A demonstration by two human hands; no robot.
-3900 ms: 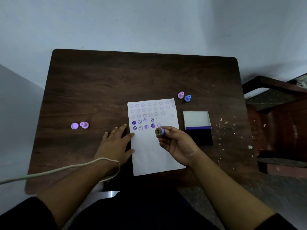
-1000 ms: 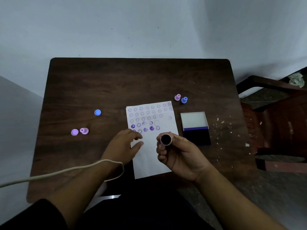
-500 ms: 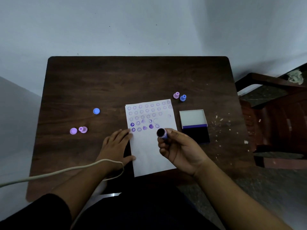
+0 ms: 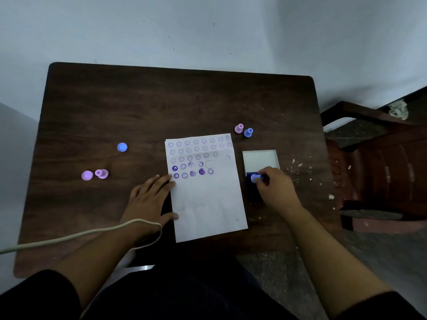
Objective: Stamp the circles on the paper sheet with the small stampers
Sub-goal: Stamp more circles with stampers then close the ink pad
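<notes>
Stamper in your right hand has moved off the paper sheet and now sits on the blue ink pad, pinched in your fingertips. That means you are wetting it for the next circle. It looks tipped, its round end toward the sheet. Your left hand stays flat and open, holding the sheet's left edge.

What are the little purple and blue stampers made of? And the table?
The pink stamper and blue stamper look like smooth moulded plastic: bright even colour, rounded knobs. The table looks like dark wood or a wood-look top: grain streaks show, with a dull sheen. I cannot tell which.
</notes>
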